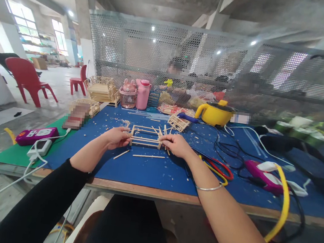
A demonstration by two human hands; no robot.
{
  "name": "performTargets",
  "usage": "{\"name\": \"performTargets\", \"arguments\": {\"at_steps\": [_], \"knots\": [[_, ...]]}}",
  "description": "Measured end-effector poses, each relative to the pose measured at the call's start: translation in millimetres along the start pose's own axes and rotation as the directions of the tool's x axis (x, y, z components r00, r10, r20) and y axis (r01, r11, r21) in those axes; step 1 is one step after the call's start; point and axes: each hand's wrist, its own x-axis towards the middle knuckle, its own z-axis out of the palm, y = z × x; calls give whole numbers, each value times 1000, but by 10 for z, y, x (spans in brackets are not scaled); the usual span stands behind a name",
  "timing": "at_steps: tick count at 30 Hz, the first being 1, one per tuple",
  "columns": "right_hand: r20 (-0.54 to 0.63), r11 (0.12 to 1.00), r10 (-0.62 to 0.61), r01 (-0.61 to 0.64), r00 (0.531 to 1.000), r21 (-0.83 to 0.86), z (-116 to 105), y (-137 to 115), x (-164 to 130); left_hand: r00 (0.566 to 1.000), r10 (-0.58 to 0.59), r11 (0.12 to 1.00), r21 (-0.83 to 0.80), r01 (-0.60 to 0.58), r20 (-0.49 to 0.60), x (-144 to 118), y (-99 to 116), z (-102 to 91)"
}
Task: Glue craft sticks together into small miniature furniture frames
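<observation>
A small frame of thin wooden sticks (145, 139) lies on the blue table mat (155, 172). My left hand (116, 137) pinches its left end. My right hand (176, 145) pinches its right end, a silver bangle on that wrist. Two loose sticks (148, 156) lie on the mat just in front of the frame, and more sticks are scattered behind it. A finished small stick crate (178, 122) stands further back.
A yellow pot (215, 113), pink bottle (142, 94) and stacked stick baskets (103, 89) stand at the back. Red-handled and yellow-handled tools (218, 169), black cables and a purple device (264, 177) lie at right. A purple power strip (36, 135) sits at left. People sit behind a mesh screen.
</observation>
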Motion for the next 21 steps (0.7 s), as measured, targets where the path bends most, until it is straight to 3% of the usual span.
{"name": "performTargets", "arguments": {"at_steps": [7, 14, 21], "knots": [[17, 998, 35, -36, 999, 45, 16, -14, 0, 1000, -27, 999, -34, 27, 15, -6, 8, 14], [-2, 996, 51, -51, 999, -71, -18, -148, -26, 1000, -15, 999, -39, 15, 4, -10, 0, 24], [89, 988, 78, -89, 993, 130, 13, -97, -28, 1000, 6, 1000, -31, -7, -12, 17, -23, 10]]}}
